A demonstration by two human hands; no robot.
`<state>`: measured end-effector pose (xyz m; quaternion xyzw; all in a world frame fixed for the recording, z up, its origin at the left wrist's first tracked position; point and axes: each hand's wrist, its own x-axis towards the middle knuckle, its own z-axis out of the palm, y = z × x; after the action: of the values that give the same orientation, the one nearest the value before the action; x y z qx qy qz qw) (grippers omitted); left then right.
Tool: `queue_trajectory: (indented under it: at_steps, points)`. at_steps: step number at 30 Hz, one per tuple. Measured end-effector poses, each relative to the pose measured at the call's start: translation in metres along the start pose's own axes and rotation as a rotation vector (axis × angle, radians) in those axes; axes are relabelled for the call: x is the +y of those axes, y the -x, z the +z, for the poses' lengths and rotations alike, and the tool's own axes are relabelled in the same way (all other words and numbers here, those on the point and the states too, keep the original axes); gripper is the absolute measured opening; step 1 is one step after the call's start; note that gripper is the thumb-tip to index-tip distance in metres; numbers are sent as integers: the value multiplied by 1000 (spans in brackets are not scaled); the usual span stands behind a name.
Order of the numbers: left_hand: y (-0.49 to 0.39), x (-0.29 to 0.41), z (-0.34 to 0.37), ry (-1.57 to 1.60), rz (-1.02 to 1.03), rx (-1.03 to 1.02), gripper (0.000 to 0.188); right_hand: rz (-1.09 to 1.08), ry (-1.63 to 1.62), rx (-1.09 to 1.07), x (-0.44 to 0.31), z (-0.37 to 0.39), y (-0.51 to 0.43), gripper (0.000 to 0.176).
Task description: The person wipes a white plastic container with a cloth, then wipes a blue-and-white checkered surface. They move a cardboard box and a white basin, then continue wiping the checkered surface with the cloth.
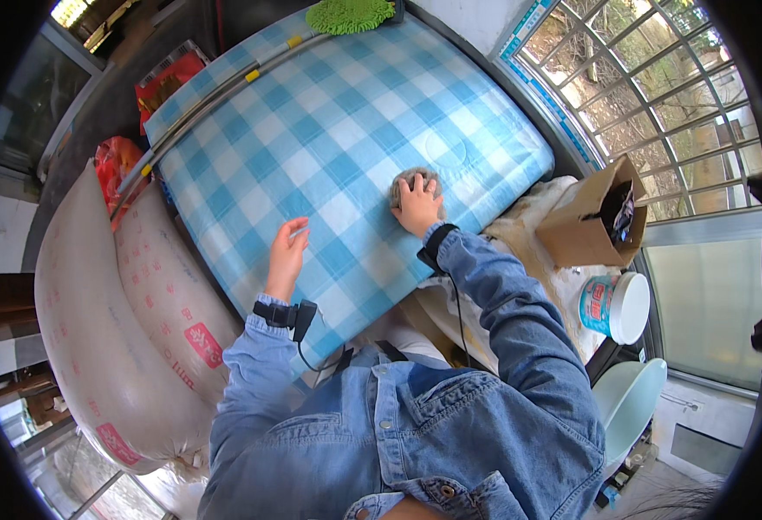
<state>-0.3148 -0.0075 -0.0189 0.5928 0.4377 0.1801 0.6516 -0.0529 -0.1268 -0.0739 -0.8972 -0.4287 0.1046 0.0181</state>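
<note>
My right hand (418,207) presses on a bunched grey-brown cloth (410,178), its fingers spread over the top. The cloth rests on a blue-and-white checked tablecloth (329,140) covering the table, near the right part of its front edge. A faint round mark (446,151) shows on the tablecloth just beyond the cloth. Over the table's near left part is my left hand (286,255), holding nothing, with fingers loosely bent and thumb apart. Whether it touches the surface I cannot tell.
Along the table's left edge lies a pole (225,91) beside a green chenille mop head (348,15). Large full sacks (88,312) stand at the left. To the right are a cardboard box (573,231), a lidded tub (599,305), a pale basin (628,403) and a barred window (660,97).
</note>
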Motion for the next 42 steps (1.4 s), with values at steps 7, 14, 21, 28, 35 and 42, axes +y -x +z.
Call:
queue_trajectory:
  at_steps: [7, 14, 21, 28, 35, 42]
  points:
    - [-95, 39, 52, -155, 198, -76, 32, -107, -245, 94, 60, -39, -93, 23]
    - [-238, 98, 96, -439, 429, -143, 40, -38, -117, 351, 130, -141, -265, 23]
    - [-310, 77, 139, -1039, 335, 7, 91, 0, -139, 502, 150, -159, -391, 26]
    - [-322, 62, 139, -1276, 207, -105, 113, 46, -108, 667, 108, -91, -442, 24]
    - [-325, 59, 139, -1276, 236, -91, 112, -242, -102, 817, 101, -33, -486, 33]
    - [-324, 63, 142, -1298, 229, -82, 112, -143, 108, 630, 110, -34, -507, 35]
